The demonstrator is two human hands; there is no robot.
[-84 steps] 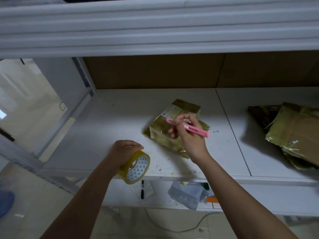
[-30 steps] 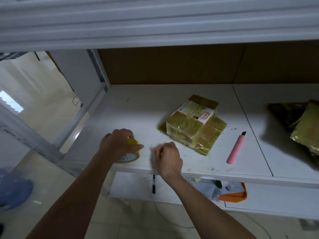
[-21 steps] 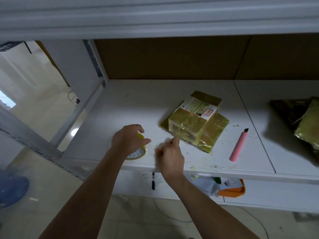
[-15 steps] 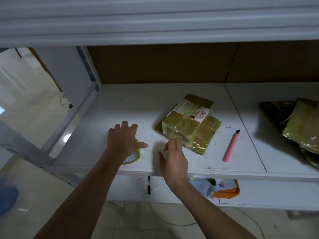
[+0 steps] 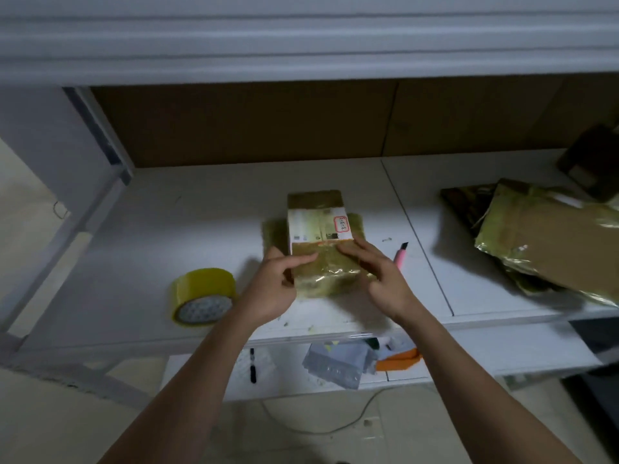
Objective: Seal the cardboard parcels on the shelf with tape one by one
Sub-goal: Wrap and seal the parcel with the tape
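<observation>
Head view: I've let go of the tape roll point(image 5: 203, 296), now lying left on the shelf point(image 5: 134, 262). Both my left hand point(image 5: 274, 286) and right hand point(image 5: 378, 276) press flat-fingered on the parcel point(image 5: 318, 242) mid-shelf, probably smoothing tape; cutter point(image 5: 400, 254) lies beside.

A black marker point(image 5: 252, 365) is seen lying on the lower shelf point(image 5: 469, 349) at bottom centre. To its right, a grey plastic mailer point(image 5: 335, 365) and an orange object point(image 5: 398, 360) are observed, touching. A white cable point(image 5: 321, 426) is trailed across the floor point(image 5: 50, 423) below.
</observation>
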